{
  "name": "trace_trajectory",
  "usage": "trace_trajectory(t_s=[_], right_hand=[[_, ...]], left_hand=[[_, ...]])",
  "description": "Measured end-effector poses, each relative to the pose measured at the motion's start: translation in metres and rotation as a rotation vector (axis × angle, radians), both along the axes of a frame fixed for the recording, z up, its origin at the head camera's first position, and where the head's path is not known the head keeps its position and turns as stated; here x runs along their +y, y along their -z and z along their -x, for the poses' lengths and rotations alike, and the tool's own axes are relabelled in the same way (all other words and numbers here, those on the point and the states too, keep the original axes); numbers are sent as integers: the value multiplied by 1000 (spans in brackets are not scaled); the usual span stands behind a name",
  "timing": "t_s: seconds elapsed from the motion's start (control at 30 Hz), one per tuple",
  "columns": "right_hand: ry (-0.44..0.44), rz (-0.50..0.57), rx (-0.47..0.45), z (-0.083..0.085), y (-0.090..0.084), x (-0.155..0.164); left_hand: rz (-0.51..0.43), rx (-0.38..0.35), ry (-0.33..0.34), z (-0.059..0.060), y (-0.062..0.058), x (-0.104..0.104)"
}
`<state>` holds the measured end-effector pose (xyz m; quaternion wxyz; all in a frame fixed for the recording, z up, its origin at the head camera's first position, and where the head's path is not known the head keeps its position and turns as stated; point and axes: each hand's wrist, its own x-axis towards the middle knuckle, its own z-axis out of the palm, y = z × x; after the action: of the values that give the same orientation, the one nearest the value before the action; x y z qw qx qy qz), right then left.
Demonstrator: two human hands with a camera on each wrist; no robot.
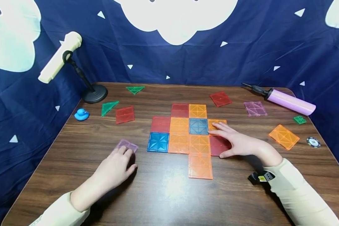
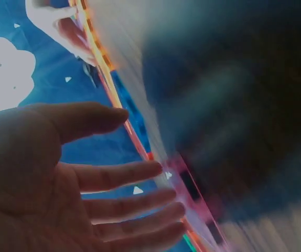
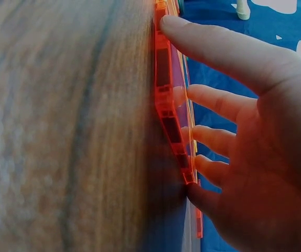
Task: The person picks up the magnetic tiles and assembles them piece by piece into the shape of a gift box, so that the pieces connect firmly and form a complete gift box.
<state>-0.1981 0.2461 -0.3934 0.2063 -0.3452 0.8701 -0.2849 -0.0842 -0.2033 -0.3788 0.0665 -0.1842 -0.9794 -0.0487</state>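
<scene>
My left hand (image 1: 114,166) lies over a purple translucent square tile (image 1: 132,146), fingertips resting on it. In the left wrist view the fingers look nearly straight along the purple tile (image 2: 203,202), with the thumb apart. At the right, my right hand (image 1: 241,142) is spread over the edge of a flat patchwork of joined square tiles. Its thumb touches the near edge of a red tile (image 1: 216,145), and its fingers reach onto an orange tile (image 1: 217,121) behind. The right wrist view shows the thumb at one end of the red tile's edge (image 3: 163,68). A blue tile (image 1: 158,142) forms the patchwork's left corner.
Loose red (image 1: 125,115) and green triangular tiles (image 1: 108,107) lie back left, near a blue duck (image 1: 81,115) and a microphone (image 1: 59,58) on a stand. At right are an orange tile (image 1: 284,137), a purple hand pump (image 1: 291,101) and a round chip (image 1: 313,142).
</scene>
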Motion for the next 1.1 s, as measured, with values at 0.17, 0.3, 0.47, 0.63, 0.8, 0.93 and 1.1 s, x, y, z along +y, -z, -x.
trace_trajectory(t_s=[0.17, 0.3, 0.47, 0.63, 0.8, 0.93, 1.1], right_hand=[[1, 7, 8, -1, 0, 2], [-5, 10, 7, -1, 2, 1], [-2, 2, 0, 0, 4, 1], [-3, -2, 3, 1, 1, 1], [-5, 3, 0, 1, -2, 0], [-3, 2, -3, 1, -2, -1], [0, 3, -5, 0, -2, -1]], left_hand=[[-44, 8, -74, 10, 4, -3], [-65, -13, -9, 13, 8, -8], [-68, -41, 322, 9, 11, -13], [-1, -70, 602, 5, 10, 1], [43, -38, 761, 6, 11, 29], [79, -5, 831, 13, 11, 47], [126, 26, 865, 20, 9, 66]])
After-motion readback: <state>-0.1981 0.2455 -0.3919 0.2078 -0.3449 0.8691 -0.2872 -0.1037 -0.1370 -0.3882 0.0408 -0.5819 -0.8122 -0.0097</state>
